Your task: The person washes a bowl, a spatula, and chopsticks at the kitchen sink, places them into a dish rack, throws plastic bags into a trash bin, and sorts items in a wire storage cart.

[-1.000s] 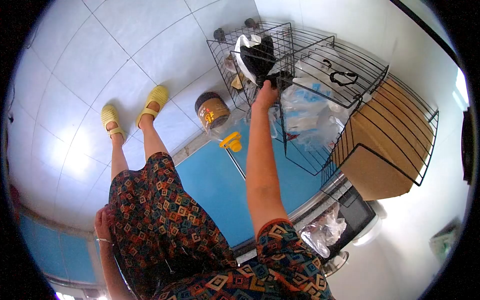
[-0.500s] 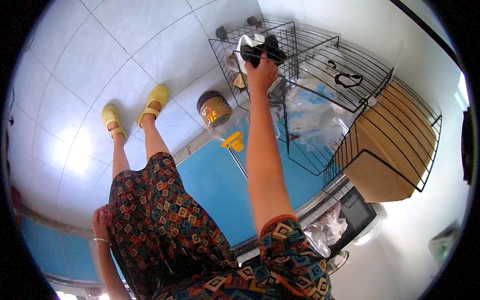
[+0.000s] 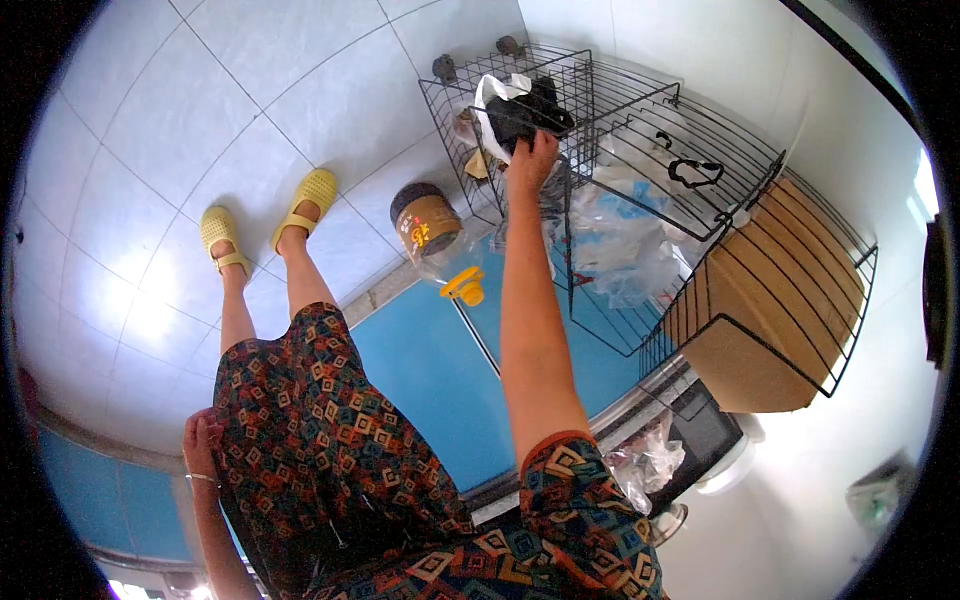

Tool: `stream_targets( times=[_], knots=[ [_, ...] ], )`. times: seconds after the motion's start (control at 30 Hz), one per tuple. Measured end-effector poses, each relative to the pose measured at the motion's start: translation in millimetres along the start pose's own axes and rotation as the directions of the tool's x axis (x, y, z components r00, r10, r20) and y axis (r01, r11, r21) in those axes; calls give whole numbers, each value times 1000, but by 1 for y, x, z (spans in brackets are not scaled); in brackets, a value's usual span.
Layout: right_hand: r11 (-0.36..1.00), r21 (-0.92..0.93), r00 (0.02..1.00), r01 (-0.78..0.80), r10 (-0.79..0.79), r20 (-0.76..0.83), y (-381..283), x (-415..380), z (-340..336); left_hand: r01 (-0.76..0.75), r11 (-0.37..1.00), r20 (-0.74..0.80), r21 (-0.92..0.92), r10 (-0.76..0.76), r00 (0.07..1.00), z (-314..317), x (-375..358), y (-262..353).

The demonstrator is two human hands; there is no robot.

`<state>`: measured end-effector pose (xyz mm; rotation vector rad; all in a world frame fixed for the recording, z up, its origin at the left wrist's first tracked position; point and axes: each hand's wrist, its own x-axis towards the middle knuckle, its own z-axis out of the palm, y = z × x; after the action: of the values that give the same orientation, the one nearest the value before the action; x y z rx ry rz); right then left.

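Note:
My right hand [image 3: 533,163] reaches to the tiered black wire rack [image 3: 640,190], fingers closed on the lower edge of a crumpled black plastic bag [image 3: 515,118]. A white plastic bag [image 3: 490,92] lies against the black one in the rack's upper tier. At my side, beside the patterned dress [image 3: 330,440], my left hand [image 3: 203,440] hangs with its fingers curled; nothing shows in it. Near my right forearm stands a large clear plastic bottle [image 3: 428,225] with a brown label, dark contents and a yellow cap [image 3: 464,287].
Clear and white plastic bags [image 3: 625,235] fill the rack's middle section. A cardboard box [image 3: 775,300] sits in its near end. Blue cabinet fronts [image 3: 420,370] run below, with another clear bag [image 3: 648,462] by a dark appliance. Yellow clogs [image 3: 305,210] stand on the tiled floor [image 3: 150,150].
My right hand has drawn back slightly from the rack toward me, and more of the black bag shows. The left hand stays by the dress.

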<state>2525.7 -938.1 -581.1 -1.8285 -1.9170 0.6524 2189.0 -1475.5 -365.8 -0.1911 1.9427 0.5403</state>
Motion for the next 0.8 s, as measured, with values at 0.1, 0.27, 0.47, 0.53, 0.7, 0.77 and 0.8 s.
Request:
stream_targets(
  times=[0.1, 0.27, 0.47, 0.53, 0.7, 0.77, 0.8],
  knots=[
    [1000, 2, 996, -29, 30, -86, -5, -15, -5, -18, 1000, 8, -7, 18, 1000, 0, 3, -5],
    [985, -80, 986, -155, 149, -73, -11, -36, -19, -17, 998, 11, -54, 17, 1000, 8, 2, -3],
    [724, 511, 869, -463, 484, 101, -17, -43, -29, -43, 999, 26, -33, 44, 999, 10, 4, 3],
    [-16, 904, 728, -428, 586, 355, 6, -55, -17, -68, 998, 32, 10, 68, 997, 7, 5, 2],
    [-565, 789, 750, -240, 408, 520, -10, -87, -31, -229, 957, 58, 180, 222, 973, 5, 7, 1],
    [-579, 788, 692, -210, 481, 538, -22, -100, -32, -89, 990, 74, 105, 82, 994, 4, 7, 12],
    [-586, 787, 660, -194, 516, 547, -27, -108, -33, -106, 990, 72, 88, 100, 992, 2, 7, 10]
  ],
)
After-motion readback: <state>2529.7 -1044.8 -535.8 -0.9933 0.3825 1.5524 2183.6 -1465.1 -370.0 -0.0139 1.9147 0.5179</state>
